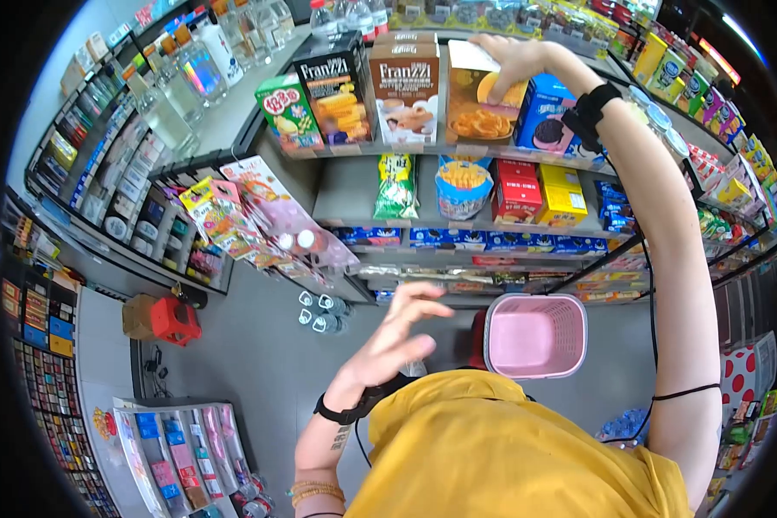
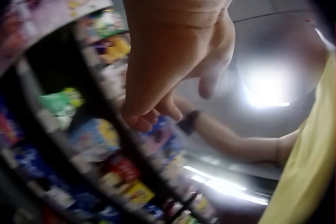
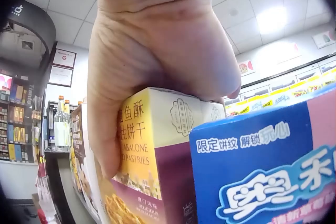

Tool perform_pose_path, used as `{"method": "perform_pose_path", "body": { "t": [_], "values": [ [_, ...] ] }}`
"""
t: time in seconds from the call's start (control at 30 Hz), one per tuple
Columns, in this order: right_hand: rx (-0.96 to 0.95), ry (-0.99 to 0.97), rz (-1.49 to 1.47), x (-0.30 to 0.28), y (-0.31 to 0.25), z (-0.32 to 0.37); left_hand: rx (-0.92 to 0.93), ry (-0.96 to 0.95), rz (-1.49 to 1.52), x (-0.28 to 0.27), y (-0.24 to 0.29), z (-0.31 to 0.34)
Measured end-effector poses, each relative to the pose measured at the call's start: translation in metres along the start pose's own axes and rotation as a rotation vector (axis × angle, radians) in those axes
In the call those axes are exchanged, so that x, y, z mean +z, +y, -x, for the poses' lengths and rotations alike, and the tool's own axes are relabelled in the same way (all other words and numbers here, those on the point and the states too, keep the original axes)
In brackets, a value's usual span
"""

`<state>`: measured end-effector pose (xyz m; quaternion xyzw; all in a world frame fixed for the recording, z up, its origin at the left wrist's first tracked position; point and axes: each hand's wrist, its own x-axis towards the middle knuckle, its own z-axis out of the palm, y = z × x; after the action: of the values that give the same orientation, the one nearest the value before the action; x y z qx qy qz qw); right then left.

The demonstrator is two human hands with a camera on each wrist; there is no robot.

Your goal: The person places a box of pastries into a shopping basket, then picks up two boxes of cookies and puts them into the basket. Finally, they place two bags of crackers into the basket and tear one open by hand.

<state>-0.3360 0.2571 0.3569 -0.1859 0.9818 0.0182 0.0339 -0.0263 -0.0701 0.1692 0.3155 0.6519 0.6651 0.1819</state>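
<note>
On the top shelf, the right hand (image 1: 520, 67) grips the top of a yellow and purple pastry box (image 1: 483, 108). Seen from the right wrist, the thumb lies along the front of the pastry box (image 3: 139, 150) and the palm (image 3: 157, 50) covers its top. A blue cookie box (image 1: 544, 112) stands close on its right, and a brown Franzzi box (image 1: 407, 95) on its left. The left hand (image 1: 393, 337) is held in the air before the shelves, fingers loosely bent, holding nothing; the left wrist view shows this hand (image 2: 173, 61) with the fingers hanging down.
A pink basket (image 1: 535, 338) stands on the floor below the shelves. Lower shelves hold a green snack bag (image 1: 396, 187), a blue snack bag (image 1: 464, 188), and red (image 1: 517, 193) and yellow boxes (image 1: 561, 195). Glass bottles (image 1: 160, 112) line the left counter; water bottles (image 1: 324, 313) stand on the floor.
</note>
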Motion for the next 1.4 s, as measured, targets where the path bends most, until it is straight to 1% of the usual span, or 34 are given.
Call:
{"method": "perform_pose_path", "body": {
  "t": [0.07, 0.1, 0.17, 0.23, 0.27, 0.3, 0.33, 0.37, 0.4, 0.43, 0.47, 0.5, 0.53, 0.57, 0.6, 0.63, 0.67, 0.7, 0.73, 0.77, 0.8, 0.83, 0.87, 0.93, 1.0, 1.03, 1.07, 1.13, 1.2, 1.23, 1.27, 1.3, 1.37, 1.4],
  "values": [
    [0.027, 0.0, -0.003, -0.004, -0.007, 0.007, -0.135, 0.134, 0.054, -0.025, -0.09, 0.028],
    [0.036, 0.001, 0.003, -0.004, -0.008, 0.008, -0.173, 0.15, -0.104, -0.039, -0.138, 0.05],
    [0.053, 0.002, 0.017, -0.004, -0.01, 0.01, -0.498, 0.32, -0.214, -0.048, -0.23, 0.113],
    [0.08, 0.02, 0.034, -0.003, -0.011, 0.011, -0.811, 0.484, -0.052, -0.043, -0.268, 0.167],
    [0.095, 0.028, 0.043, -0.002, -0.01, 0.01, -0.861, 0.572, -0.147, -0.036, -0.286, 0.199],
    [0.071, 0.063, 0.044, 0.003, -0.005, 0.009, -0.913, 0.614, -0.16, -0.035, -0.335, 0.246],
    [0.084, 0.094, 0.051, 0.004, -0.005, 0.008, -0.941, 0.726, -0.003, -0.027, -0.373, 0.294],
    [0.096, 0.125, 0.058, 0.006, -0.006, 0.009, -1.004, 0.857, 0.096, -0.015, -0.39, 0.334],
    [0.108, 0.155, 0.066, 0.008, -0.007, 0.01, -1.041, 0.952, 0.041, 0.001, -0.407, 0.371],
    [0.085, 0.289, 0.036, 0.009, -0.005, 0.011, -1.249, 0.972, 0.039, 0.013, -0.416, 0.407],
    [0.061, 0.426, 0.007, 0.011, -0.004, 0.015, -1.348, 1.12, 0.011, 0.033, -0.426, 0.43],
    [0.037, 0.563, -0.022, 0.012, -0.006, 0.02, -1.451, 1.047, -0.034, 0.046, -0.406, 0.431],
    [-0.029, 0.68, -0.172, 0.002, -0.029, 0.046, -1.456, 0.912, -0.233, 0.059, -0.387, 0.426],
    [-0.148, 0.867, -0.294, 0.008, -0.04, 0.066, -1.435, 0.883, -0.307, 0.071, -0.384, 0.425],
    [-0.229, 0.905, -0.454, 0.02, -0.055, 0.09, -1.414, 0.854, -0.378, 0.078, -0.383, 0.424],
    [-0.222, 0.771, -0.778, 0.039, -0.076, 0.118, -1.423, 0.829, -0.387, 0.08, -0.385, 0.421],
    [-0.375, 0.619, -0.802, 0.061, -0.087, 0.144, -1.437, 0.804, -0.393, 0.085, -0.388, 0.418],
    [-0.458, 0.422, -0.923, 0.089, -0.105, 0.169, -1.452, 0.782, -0.398, 0.09, -0.391, 0.415],
    [-0.503, 0.23, -0.974, 0.128, -0.122, 0.184, -1.399, 0.769, -0.472, 0.088, -0.413, 0.416],
    [-0.435, -0.057, -1.148, 0.166, -0.139, 0.199, -1.349, 0.753, -0.546, 0.085, -0.445, 0.425],
    [-0.381, -0.313, -1.194, 0.226, -0.142, 0.206, -1.298, 0.731, -0.624, 0.085, -0.447, 0.426],
    [-0.271, -0.474, -1.245, 0.296, -0.146, 0.215, -1.28, 0.75, -0.564, 0.08, -0.452, 0.424],
    [-0.1, -0.527, -1.117, 0.388, -0.139, 0.232, -1.267, 0.757, -0.504, 0.07, -0.447, 0.408],
    [0.116, -0.663, -0.333, 0.509, -0.131, 0.283, -1.25, 0.618, -0.543, 0.042, -0.455, 0.388],
    [0.296, -0.805, -0.526, 0.596, -0.106, 0.339, -0.985, 0.211, -1.075, 0.013, -0.506, 0.404],
    [0.396, -0.876, -0.627, 0.617, -0.107, 0.376, -0.949, 0.05, -1.161, 0.005, -0.487, 0.394],
    [0.588, -0.818, -0.755, 0.614, -0.112, 0.404, -0.893, -0.099, -1.248, -0.013, -0.467, 0.363],
    [0.624, -0.689, -0.786, 0.676, -0.109, 0.466, -1.143, 0.276, -0.87, -0.023, -0.443, 0.32],
    [0.794, -0.603, -0.865, 0.676, -0.115, 0.504, -1.204, 0.391, -0.648, -0.031, -0.44, 0.306],
    [0.86, -0.549, -0.899, 0.669, -0.115, 0.507, -1.226, 0.47, -0.539, -0.039, -0.439, 0.295],
    [0.941, -0.558, -0.941, 0.659, -0.117, 0.512, -1.206, 0.46, -0.58, -0.046, -0.441, 0.283],
    [0.966, -0.527, -1.004, 0.676, -0.118, 0.525, -1.194, 0.447, -0.619, -0.045, -0.437, 0.274],
    [1.05, -0.497, -1.125, 0.685, -0.116, 0.54, -1.145, 0.413, -0.643, -0.039, -0.43, 0.253],
    [1.104, -0.494, -1.184, 0.671, -0.117, 0.541, -1.104, 0.399, -0.631, -0.036, -0.427, 0.24]
  ]
}}
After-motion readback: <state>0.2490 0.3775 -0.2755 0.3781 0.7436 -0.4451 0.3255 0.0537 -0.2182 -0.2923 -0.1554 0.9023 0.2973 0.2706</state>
